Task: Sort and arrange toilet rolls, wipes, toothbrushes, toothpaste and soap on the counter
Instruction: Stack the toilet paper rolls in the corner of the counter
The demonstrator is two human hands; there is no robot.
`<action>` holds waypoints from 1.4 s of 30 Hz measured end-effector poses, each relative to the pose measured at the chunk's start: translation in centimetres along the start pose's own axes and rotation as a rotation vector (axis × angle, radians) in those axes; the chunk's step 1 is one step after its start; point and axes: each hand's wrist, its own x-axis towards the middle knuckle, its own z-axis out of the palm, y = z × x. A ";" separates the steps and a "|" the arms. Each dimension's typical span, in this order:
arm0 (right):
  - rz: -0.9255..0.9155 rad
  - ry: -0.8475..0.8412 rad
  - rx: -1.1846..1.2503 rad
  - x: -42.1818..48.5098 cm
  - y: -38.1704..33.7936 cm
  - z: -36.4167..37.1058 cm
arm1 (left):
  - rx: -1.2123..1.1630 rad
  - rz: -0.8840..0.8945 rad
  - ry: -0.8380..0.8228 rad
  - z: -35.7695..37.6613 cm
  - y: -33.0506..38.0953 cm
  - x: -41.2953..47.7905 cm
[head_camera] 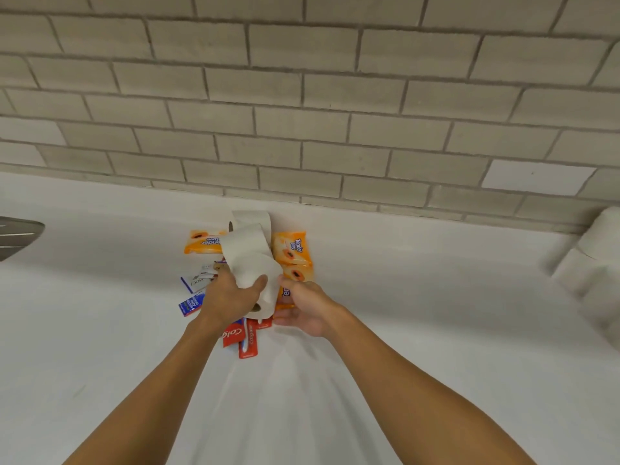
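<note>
Over the white surface [100, 330], centre frame, 1 toilet roll [250, 263] is gripped by the left hand [224, 297], likely for sorting; the right hand [310, 308] is held relaxed, empty.

Blurred and cropped by the right edge: a stack of white toilet rolls [590, 263]. Cut off at the left edge, a grey metal object [16, 236], kind unclear. Half buried under the left hand [228, 297] and its gripped white paper roll [251, 263]: red toothpaste cartons [232, 334], a blue-and-white soap box [191, 305], a second white roll [251, 218] behind. Partly covered by the right hand [303, 308], an orange wipes pack [285, 292]; grip on it not discernible. Both forearms cropped below.
</note>
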 end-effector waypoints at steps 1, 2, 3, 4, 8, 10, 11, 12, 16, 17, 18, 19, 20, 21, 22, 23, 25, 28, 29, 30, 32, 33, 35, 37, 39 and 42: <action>0.008 -0.008 0.027 0.0 0.0 0.0 | 0.000 -0.001 -0.010 0.1 -0.1 0.0; 0.012 -0.013 0.046 0.1 0.0 0.0 | 0.002 -0.001 -0.017 0.2 -0.2 0.1; 0.015 -0.015 0.058 0.2 0.0 0.0 | 0.006 0.002 -0.025 0.3 -0.4 0.2; 0.014 -0.013 0.067 0.4 0.1 0.0 | 0.008 0.008 -0.033 0.4 -0.5 0.2; -0.018 0.003 0.085 0.5 0.3 0.0 | -0.016 0.022 0.013 0.9 -0.9 0.0; -0.036 0.012 0.090 0.5 0.4 0.0 | -0.012 0.043 0.054 0.9 -0.8 -0.1; -0.042 0.015 0.096 0.6 0.6 -0.1 | -0.007 0.056 0.072 0.9 -0.8 -0.1; -0.048 0.015 0.108 0.6 0.7 -0.2 | -0.007 0.070 0.087 1.0 -0.7 -0.2; -0.072 0.008 0.196 0.4 1.1 -1.7 | -0.109 0.112 0.111 1.3 0.2 -1.0; -0.079 0.003 0.226 0.2 1.1 -2.1 | -0.149 0.122 0.104 1.4 0.5 -1.3; -0.085 -0.006 0.257 -0.1 1.1 -2.8 | -0.190 0.136 0.092 1.5 0.9 -1.6; -0.089 -0.017 0.282 -0.4 1.2 -3.5 | -0.232 0.148 0.074 1.7 1.3 -1.9; -0.090 -0.036 0.301 -0.8 1.3 -4.2 | -0.274 0.164 0.056 1.9 1.6 -2.3; -0.095 -0.056 0.313 -1.2 1.4 -5.0 | -0.321 0.183 0.033 2.2 2.0 -2.5; -0.102 -0.076 0.324 -1.6 1.5 -5.7 | -0.372 0.201 0.008 2.4 2.3 -2.9; -0.116 -0.095 0.335 -2.0 1.5 -6.4 | -0.415 0.219 -0.021 2.7 2.7 -3.2; -0.160 -0.128 0.341 -2.8 1.4 -7.8 | -0.481 0.257 -0.090 3.3 3.5 -3.8; -0.241 -0.154 0.329 -4.0 0.9 -9.9 | -0.584 0.282 -0.233 4.6 4.6 -4.4; -0.265 -0.163 0.306 -4.4 0.7 -10.6 | -0.607 0.289 -0.265 5.2 4.8 -4.5; -0.288 -0.168 0.274 -4.8 0.5 -11.2 | -0.622 0.302 -0.288 5.8 5.2 -4.6; -0.323 -0.143 0.215 -5.7 0.2 -12.7 | -0.622 0.327 -0.319 7.1 6.2 -5.0; -0.339 -0.125 0.190 -6.2 0.1 -13.5 | -0.609 0.351 -0.331 7.7 6.6 -5.2; -0.377 -0.072 0.140 -7.1 -0.2 -15.1 | -0.562 0.393 -0.378 8.9 7.8 -5.6; -0.419 -0.012 0.085 -8.1 -0.6 -16.8 | -0.494 0.404 -0.414 9.9 8.7 -5.7; -0.467 0.066 -0.001 -9.2 -0.9 -18.6 | -0.415 0.433 -0.426 11.1 9.6 -5.7; -0.527 0.150 -0.149 -11.4 -1.4 -21.5 | -0.352 0.507 -0.460 13.0 11.5 -6.2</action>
